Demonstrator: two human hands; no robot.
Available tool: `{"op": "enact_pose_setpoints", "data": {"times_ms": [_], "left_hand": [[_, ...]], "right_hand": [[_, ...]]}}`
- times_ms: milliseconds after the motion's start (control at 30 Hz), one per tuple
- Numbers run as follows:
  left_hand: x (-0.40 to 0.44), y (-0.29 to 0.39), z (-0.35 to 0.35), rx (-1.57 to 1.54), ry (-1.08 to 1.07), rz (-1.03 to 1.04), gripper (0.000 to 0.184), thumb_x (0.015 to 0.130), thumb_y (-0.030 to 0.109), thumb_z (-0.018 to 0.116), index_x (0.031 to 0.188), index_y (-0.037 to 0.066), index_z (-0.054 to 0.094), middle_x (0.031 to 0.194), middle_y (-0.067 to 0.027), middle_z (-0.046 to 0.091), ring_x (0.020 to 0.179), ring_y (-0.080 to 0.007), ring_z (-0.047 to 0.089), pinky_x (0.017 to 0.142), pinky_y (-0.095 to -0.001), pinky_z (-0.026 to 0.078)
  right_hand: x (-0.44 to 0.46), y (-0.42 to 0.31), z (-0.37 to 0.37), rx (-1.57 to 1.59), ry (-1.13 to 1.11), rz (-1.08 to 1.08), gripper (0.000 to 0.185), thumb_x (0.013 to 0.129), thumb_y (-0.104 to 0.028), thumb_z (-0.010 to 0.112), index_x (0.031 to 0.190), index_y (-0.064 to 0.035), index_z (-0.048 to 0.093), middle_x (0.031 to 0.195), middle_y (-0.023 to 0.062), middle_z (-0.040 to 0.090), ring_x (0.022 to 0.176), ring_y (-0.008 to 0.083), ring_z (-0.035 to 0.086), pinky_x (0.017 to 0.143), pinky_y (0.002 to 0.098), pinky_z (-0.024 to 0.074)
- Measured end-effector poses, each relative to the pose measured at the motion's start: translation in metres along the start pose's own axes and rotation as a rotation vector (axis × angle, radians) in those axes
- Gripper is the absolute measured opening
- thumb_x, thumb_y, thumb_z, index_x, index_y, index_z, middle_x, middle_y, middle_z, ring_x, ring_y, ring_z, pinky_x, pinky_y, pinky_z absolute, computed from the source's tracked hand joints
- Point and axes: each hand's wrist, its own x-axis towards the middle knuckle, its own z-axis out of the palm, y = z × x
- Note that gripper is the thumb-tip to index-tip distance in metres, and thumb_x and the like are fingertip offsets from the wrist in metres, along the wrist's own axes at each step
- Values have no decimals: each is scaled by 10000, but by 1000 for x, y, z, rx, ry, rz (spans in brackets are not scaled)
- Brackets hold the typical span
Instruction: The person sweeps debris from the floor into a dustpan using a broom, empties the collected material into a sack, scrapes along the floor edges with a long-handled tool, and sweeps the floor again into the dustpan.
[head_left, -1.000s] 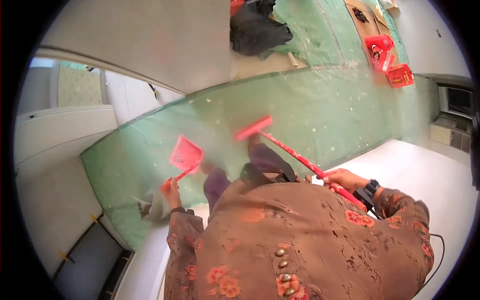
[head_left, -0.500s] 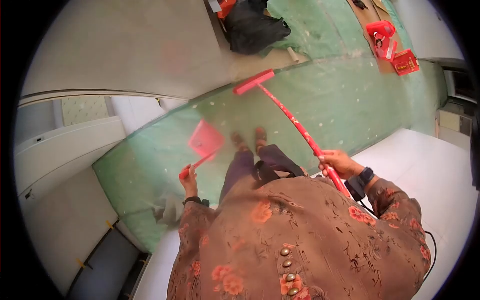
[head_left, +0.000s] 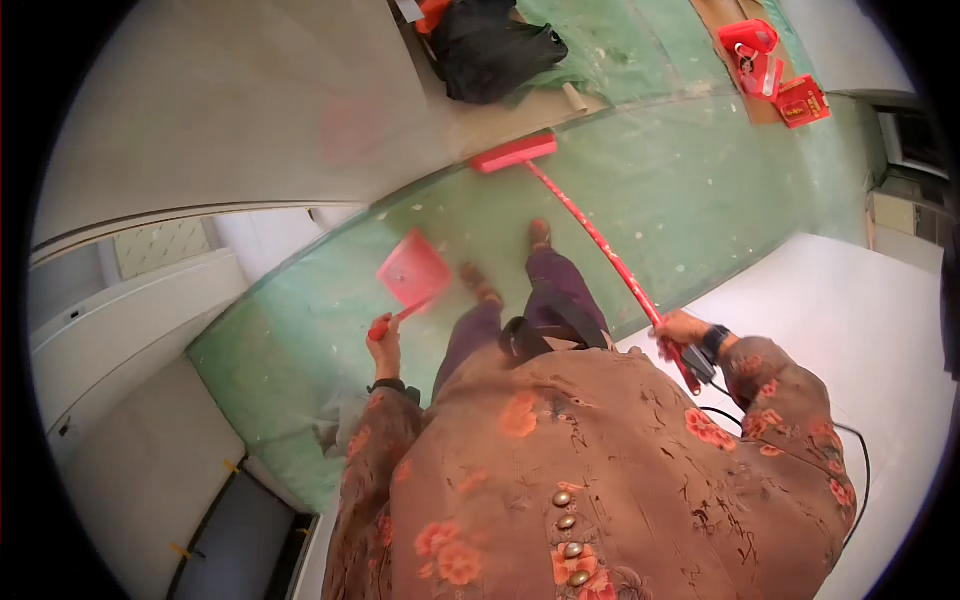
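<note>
Red broom (head_left: 514,152) in right hand (head_left: 681,335), pink dustpan (head_left: 414,270) in left hand (head_left: 384,346)

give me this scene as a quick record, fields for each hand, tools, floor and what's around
left hand: gripping handle of red dustpan
right hand: gripping handle of red broom
broom head: near far edge of green sheeting
dustpan height: cannot tell whether it touches the floor
floor: green sheeting, pale specks
beyond: black bag; red box by cardboard

From here I see a black bag (head_left: 495,52) near a pale tube (head_left: 575,97), and a red box (head_left: 803,101) touching cardboard (head_left: 764,113).
</note>
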Motion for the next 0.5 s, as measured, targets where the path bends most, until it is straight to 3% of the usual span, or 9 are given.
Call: {"op": "enact_pose_setpoints", "data": {"times_ms": [133, 233, 300, 500], "left_hand": [[-4, -3, 9, 64, 15, 6, 238, 777, 199, 654, 958, 54, 600, 826, -6, 572, 688, -80, 529, 550, -223, 446], [-17, 3, 20, 43, 26, 42, 228, 784, 192, 648, 958, 52, 600, 832, -5, 572, 691, -82, 529, 557, -224, 451], [-17, 6, 30, -59, 81, 50, 155, 772, 144, 654, 883, 46, 608, 672, 34, 508, 549, -57, 440, 495, -198, 358], [-28, 6, 54, 3, 90, 146, 150, 793, 126, 638, 916, 45, 608, 677, 31, 517, 565, -54, 445, 519, -189, 369]], "right_hand": [[94, -32, -10, 41, 39, -185, 243, 835, -253, 519, 788, -15, 516, 574, 68, 520, 450, 179, 528, 391, 330, 442], [86, -49, 6, 81, 166, -289, 237, 857, -271, 493, 819, -37, 488, 570, 47, 478, 416, 159, 487, 351, 321, 412], [73, -50, 1, 24, 167, -306, 245, 867, -280, 478, 823, -40, 486, 573, 44, 471, 409, 151, 479, 337, 312, 397], [82, -71, -25, -107, 228, -501, 258, 900, -293, 419, 819, -53, 472, 575, 29, 465, 399, 135, 460, 329, 299, 374]]}}
